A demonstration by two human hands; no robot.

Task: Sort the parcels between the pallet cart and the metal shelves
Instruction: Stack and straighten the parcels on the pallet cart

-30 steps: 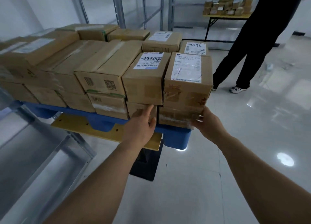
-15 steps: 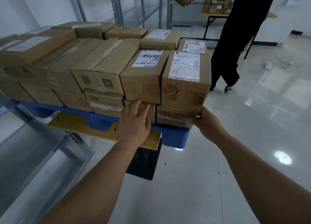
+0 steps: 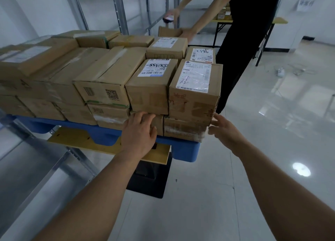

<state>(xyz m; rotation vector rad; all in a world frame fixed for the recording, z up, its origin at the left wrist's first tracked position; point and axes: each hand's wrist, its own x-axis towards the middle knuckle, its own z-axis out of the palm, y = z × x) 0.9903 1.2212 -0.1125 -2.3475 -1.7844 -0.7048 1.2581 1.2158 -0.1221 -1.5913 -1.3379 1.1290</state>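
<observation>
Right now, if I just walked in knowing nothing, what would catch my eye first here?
Probably the stack of cardboard parcels piled two layers deep on the blue pallet, filling the left and centre. Next, the wearer's left hand and right hand reaching with straight fingers to the bottom boxes at the stack's near corner. Behind the stack, a person in black bends over another box.
</observation>
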